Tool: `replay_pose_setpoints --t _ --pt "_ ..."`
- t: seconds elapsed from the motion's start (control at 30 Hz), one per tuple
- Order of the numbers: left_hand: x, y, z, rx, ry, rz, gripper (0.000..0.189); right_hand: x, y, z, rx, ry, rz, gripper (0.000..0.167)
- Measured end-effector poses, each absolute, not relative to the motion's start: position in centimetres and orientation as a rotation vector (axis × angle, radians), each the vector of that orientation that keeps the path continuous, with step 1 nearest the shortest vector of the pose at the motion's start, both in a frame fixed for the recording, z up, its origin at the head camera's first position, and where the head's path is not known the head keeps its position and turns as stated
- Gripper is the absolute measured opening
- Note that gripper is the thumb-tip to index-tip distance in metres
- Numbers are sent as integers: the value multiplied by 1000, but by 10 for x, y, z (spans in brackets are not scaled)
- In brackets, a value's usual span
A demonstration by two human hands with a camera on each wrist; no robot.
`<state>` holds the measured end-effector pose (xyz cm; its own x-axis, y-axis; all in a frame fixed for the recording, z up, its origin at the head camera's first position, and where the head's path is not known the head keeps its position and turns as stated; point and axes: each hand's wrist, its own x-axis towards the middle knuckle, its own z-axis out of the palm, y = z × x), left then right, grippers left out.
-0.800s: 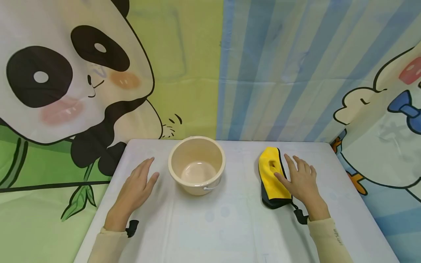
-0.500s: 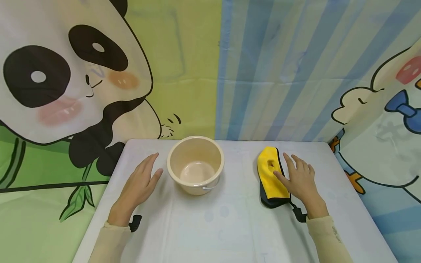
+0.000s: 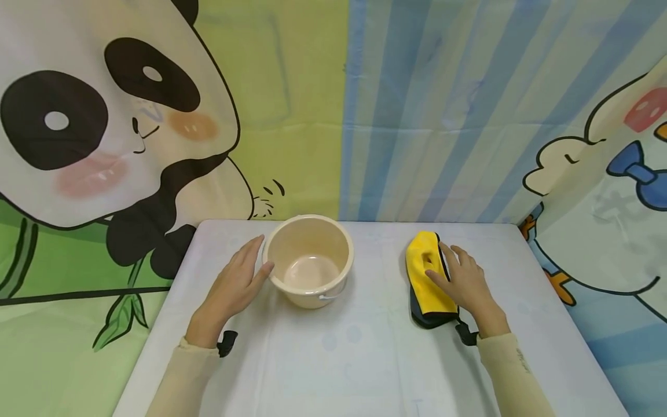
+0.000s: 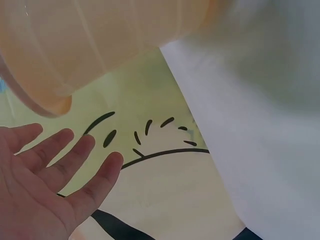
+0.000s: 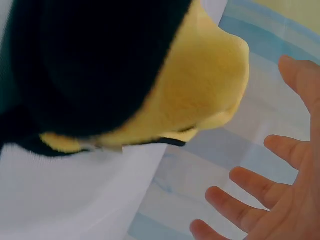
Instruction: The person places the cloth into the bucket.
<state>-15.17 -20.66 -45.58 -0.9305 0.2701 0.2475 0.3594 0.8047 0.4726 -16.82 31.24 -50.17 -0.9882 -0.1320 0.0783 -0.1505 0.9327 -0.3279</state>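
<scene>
A beige bucket [image 3: 310, 292] with a thin white handle stands upright near the table's far edge. My left hand [image 3: 231, 284] is at its left side, fingers loosely spread. In the left wrist view the fingertips [image 4: 114, 161] are apart from the bucket [image 4: 100, 35]. To the right lies a folded yellow and black cloth [image 3: 428, 278], soft and fuzzy. My right hand [image 3: 466, 284] hovers at its right edge, the thumb over the yellow part in the head view. The right wrist view has a gap between the spread fingers and the cloth [image 5: 210, 75].
Both things rest on a white-covered table [image 3: 344, 365]. Behind it hangs a printed backdrop [image 3: 292, 116] with a panda at left and a white cartoon figure at right. Black straps [image 3: 227, 343] are on both wrists.
My left hand has moved right and forward, up to the bucket's side. My right hand has shifted slightly left over the cloth. Bucket and cloth stay in place on the table.
</scene>
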Motion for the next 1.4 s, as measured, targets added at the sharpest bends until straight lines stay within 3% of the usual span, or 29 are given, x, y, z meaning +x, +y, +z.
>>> replay_pose_setpoints --t 0.23,0.57,1.07,1.4 --pt "-156 -198 -456 -497 -2854 -789 83 -178 310 -516 196 -3143 708 96" --pt "-156 -192 -458 -509 -2894 -735 92 -182 306 -525 204 -3197 829 93" --pt "-157 -191 -464 -528 -2889 -695 95 -187 303 -530 284 -3136 917 90" --pt "-157 -192 -464 -526 -2899 -707 96 -190 301 -528 296 -3120 905 74"
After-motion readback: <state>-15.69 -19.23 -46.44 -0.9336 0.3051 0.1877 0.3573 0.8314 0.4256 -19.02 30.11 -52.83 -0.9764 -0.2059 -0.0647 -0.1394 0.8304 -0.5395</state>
